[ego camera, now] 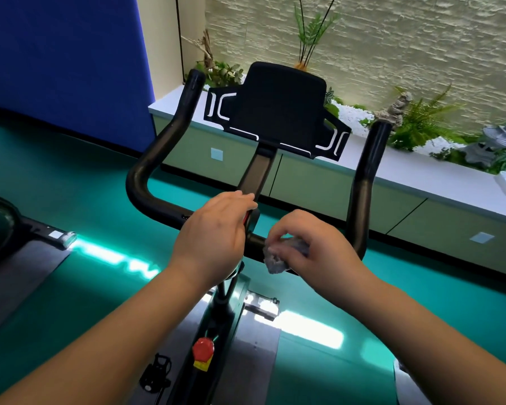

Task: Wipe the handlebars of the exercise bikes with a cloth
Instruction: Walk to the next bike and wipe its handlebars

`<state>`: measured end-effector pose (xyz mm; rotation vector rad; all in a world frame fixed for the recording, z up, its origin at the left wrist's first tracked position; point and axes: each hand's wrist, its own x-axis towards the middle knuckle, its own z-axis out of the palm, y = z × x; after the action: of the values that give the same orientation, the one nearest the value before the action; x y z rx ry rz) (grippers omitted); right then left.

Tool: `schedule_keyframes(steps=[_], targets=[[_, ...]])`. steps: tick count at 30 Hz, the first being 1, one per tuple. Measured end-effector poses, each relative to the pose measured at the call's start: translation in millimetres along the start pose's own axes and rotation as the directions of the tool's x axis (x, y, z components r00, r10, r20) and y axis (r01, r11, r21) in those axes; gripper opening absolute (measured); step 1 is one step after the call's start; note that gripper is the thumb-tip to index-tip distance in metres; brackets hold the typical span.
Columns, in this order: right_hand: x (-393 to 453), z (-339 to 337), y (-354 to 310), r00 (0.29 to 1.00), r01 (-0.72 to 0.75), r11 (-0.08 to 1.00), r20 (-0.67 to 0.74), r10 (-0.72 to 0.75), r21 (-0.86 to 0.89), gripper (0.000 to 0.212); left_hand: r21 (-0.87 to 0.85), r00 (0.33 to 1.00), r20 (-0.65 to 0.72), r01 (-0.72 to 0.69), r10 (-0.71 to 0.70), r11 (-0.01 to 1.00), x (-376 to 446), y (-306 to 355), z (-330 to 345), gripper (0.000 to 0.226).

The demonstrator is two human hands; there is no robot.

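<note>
A black U-shaped handlebar (146, 197) of an exercise bike fills the middle of the view, with two upright horns and a low crossbar. My right hand (319, 249) is shut on a crumpled grey cloth (278, 258) pressed against the crossbar just right of the stem. My left hand (214, 232) rests palm-down over the centre of the crossbar, at the foot of the stem, covering the bar there. Above it stands the black tablet holder (275, 109).
A red knob (202, 348) sits on the bike frame below, and a black pedal (155, 372) at its left. Part of another machine (3, 226) is at the left edge. A long planter ledge (406, 173) with plants runs behind the bike. The floor is teal.
</note>
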<state>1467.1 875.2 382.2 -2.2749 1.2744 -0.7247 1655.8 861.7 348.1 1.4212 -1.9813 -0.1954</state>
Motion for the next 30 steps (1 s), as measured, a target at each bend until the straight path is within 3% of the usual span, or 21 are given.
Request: schedule_keyframes(steps=[3, 6, 11, 18, 20, 25, 28, 30], targets=[[-1, 0, 4, 0.994, 0.071, 0.995, 0.074, -0.077, 0.074, 0.002, -0.001, 1.000, -0.004, -0.009, 0.009, 1.000, 0, -1, 0, 0.041], [-2, -3, 10, 0.990, 0.073, 0.981, 0.106, -0.093, 0.182, 0.016, -0.007, 1.000, -0.014, -0.028, 0.028, 1.000, 0, -2, 2, 0.041], [-4, -7, 14, 0.976, 0.168, 0.986, 0.134, -0.169, 0.018, 0.036, 0.002, 1.000, -0.017, -0.023, 0.023, 1.000, 0, -3, 2, 0.040], [7, 1, 2, 0.999, 0.036, 0.998, 0.007, -0.036, 0.052, 0.016, -0.003, 0.999, -0.020, -0.026, 0.026, 1.000, 1, -3, 2, 0.039], [11, 6, -4, 1.000, 0.009, 1.000, -0.024, -0.008, 0.027, 0.016, -0.007, 0.999, -0.025, -0.021, 0.021, 1.000, 1, -3, 3, 0.039], [-4, -12, 9, 0.998, -0.006, 0.999, 0.069, 0.009, -0.039, 0.024, -0.023, 0.998, -0.055, -0.007, 0.006, 1.000, 0, -4, 3, 0.046], [-10, -18, 10, 0.997, -0.073, 0.993, 0.032, 0.076, -0.090, 0.025, -0.027, 0.999, -0.051, 0.012, -0.013, 1.000, 0, -3, 2, 0.049], [0, -5, 0, 0.999, -0.045, 0.995, -0.016, 0.043, -0.088, 0.023, -0.034, 0.998, -0.057, 0.012, -0.014, 0.999, 0, -3, 2, 0.048]])
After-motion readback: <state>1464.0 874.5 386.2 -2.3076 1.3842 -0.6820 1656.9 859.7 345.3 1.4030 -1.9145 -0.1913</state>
